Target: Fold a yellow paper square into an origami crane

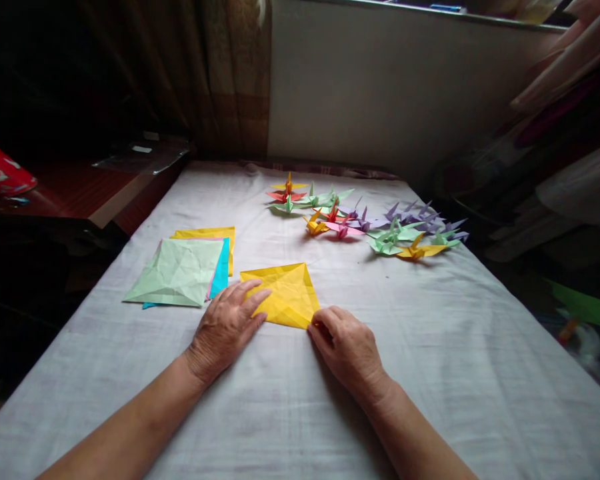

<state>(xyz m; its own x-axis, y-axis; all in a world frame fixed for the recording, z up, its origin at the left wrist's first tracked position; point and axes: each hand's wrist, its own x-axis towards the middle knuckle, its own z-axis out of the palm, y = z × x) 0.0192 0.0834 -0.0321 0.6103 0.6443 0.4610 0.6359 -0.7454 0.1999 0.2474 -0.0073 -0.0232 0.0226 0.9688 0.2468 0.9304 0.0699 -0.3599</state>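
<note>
Two bare hands of yours rest on one yellow paper [289, 293], which lies flat and creased on the white cloth [260, 413], in front of you. Your left hand [227, 320] lies palm down over the paper's left side, its fingers loosely spread and a little bent, pressing on it without gripping. Your right hand [347, 343] has its fingers closed in a pinch at the paper's near right corner; the hand itself hides part of that grip from you.

Just beyond your left hand sits a small stack [180, 270] of paper: pale green on top, blue and pink showing at the edges, yellow sticking out at the far side. Farther off, to the right of the yellow paper and well apart from it, you have a loose cluster of folded cranes [343, 229] in yellow, red, pink, green and purple, many touching or overlapping.

To your left, a brown desk [75, 190] carries a clear bag [140, 157]. Behind the cloth's far edge hang a curtain [230, 73] and, beside it, a pale panel [370, 93].
</note>
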